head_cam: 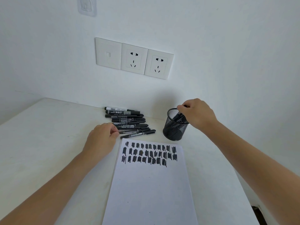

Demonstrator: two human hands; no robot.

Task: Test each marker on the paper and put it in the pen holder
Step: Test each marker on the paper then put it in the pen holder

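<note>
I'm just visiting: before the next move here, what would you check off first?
1. The marker in the right hand is over the pen holder: ok.
2. Pen holder upright: ok.
3. That marker released: not ok, fingers pinch its top.
4. The left hand grips a marker from the pile: cannot tell.
5. Blank room on the paper below the scribbles: ok.

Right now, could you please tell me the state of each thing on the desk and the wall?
Left hand: fingers curled at the loose markers' left ends, grip unclear.
Right hand: pinches the held marker above the pen holder.
Pen holder: upright, markers inside.
Loose markers: lying in a row.
Paper: flat, three rows of black scribbles.
Wall sockets: nothing plugged in.
</note>
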